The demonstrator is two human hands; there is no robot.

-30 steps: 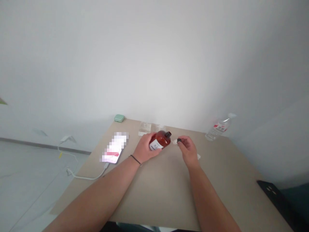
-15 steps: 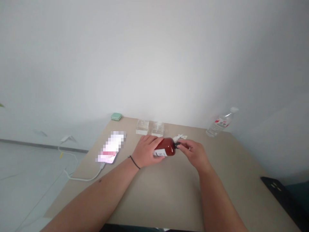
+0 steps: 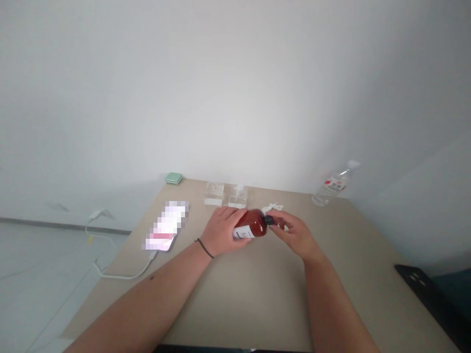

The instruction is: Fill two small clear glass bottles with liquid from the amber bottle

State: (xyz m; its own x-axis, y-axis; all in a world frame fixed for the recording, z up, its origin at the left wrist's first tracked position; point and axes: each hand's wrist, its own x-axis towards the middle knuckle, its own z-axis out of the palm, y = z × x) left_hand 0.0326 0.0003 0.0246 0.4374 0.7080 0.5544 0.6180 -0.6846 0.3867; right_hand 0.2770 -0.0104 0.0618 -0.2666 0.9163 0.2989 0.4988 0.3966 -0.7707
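A reddish-brown bottle [image 3: 259, 223] with a white label lies tilted on its side above the table, its neck toward the right. My left hand [image 3: 224, 230] is wrapped round the bottle's body. At the neck sits a black cap [image 3: 270, 220]. Thumb and fingers of my right hand [image 3: 293, 232] pinch this cap from the right. Whether the cap is fully on the neck cannot be made out. Behind the bottle lie crumpled white scraps [image 3: 273, 207] and two clear square containers, one on the left [image 3: 214, 194] and one on the right [image 3: 238, 195].
A phone [image 3: 167, 226] with a white cable [image 3: 127, 277] lies on the table's left side. A small green case [image 3: 173, 178] is at the back left corner. A clear plastic water bottle [image 3: 334, 185] stands at the back right, near the wall. A black object [image 3: 419, 284] rests at the right edge.
The fingers of my right hand have shifted on the cap, and more of the cap now shows. My left hand keeps its hold on the bottle. The view has moved slightly.
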